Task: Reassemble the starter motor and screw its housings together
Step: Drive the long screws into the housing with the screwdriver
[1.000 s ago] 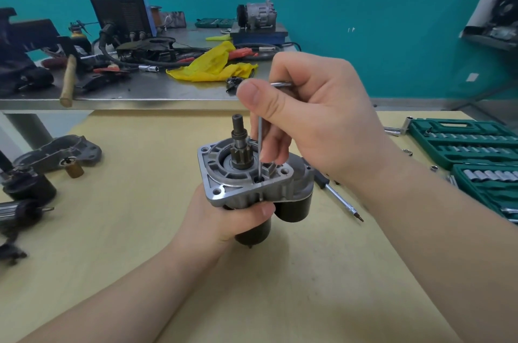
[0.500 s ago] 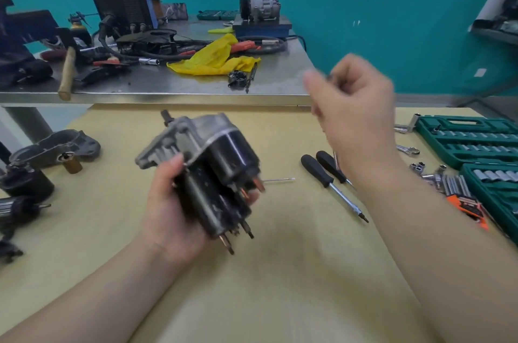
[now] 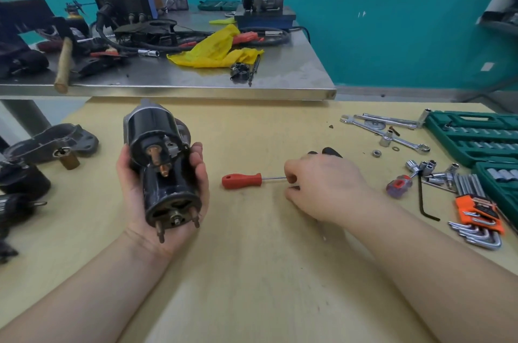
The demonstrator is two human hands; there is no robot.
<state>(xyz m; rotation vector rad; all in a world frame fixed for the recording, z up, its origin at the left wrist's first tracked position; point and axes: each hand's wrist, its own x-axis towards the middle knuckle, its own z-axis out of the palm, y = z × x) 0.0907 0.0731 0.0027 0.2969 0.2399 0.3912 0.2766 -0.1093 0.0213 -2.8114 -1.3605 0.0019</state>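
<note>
Resting in the upturned palm of the left hand (image 3: 165,188), the black cylindrical starter motor with its copper terminals (image 3: 162,163) is held above the pale yellow wooden bench (image 3: 252,272), its rear end with two protruding studs facing the camera; the fingers curl up around its right side and the thumb lies along its left. To the right, the right hand (image 3: 322,188) is lowered to the bench, knuckles up, its fingers curled and pinching the thin metal shaft of a red-handled screwdriver (image 3: 242,181) that lies flat, handle pointing toward the motor. Just beyond that hand, two black tool handles (image 3: 326,151) peek out. Farther right lie loose silver sockets (image 3: 429,168), an orange holder of hex keys (image 3: 476,212), chrome spanners (image 3: 384,129) and a green socket case (image 3: 476,135). At the left edge sits a grey cast housing (image 3: 50,143).
</note>
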